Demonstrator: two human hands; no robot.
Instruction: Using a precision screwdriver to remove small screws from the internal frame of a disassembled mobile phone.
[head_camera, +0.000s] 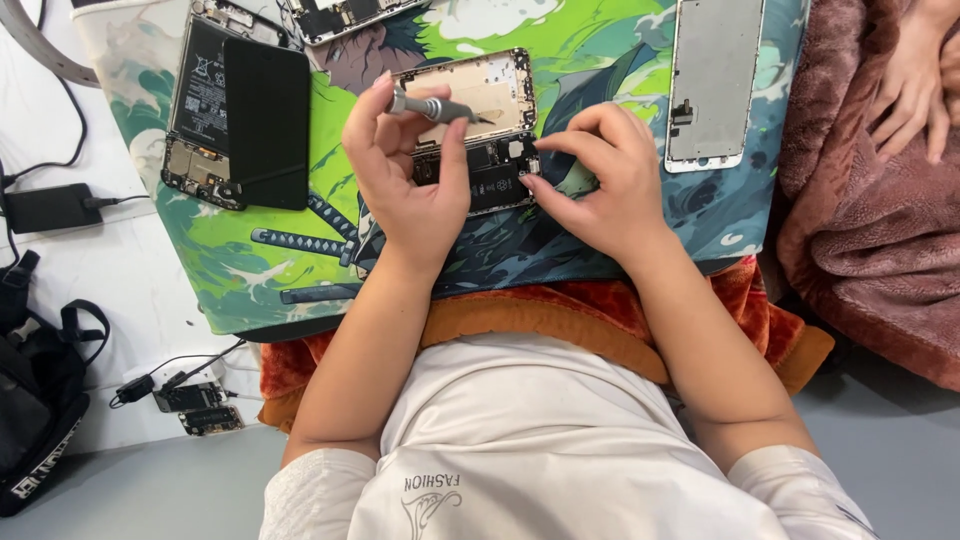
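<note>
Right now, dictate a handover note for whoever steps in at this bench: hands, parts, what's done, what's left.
Left hand holds a grey screwdriver, tip over the opened phone.
Right hand steadies that phone at its right edge, fingertips on the lower part.
The phone lies on the green printed mat, back off, insides showing.
A detached screen panel lies at the right; another opened phone with a black panel on it lies at the left.
Done: phone opened. Left: work on its insides, closing up.

Your left hand (405, 180) is gripping a grey screwdriver (432, 107), its tip resting on the opened phone (480, 125); your right hand (600, 180) fingertips are steadying the phone's edge.
</note>
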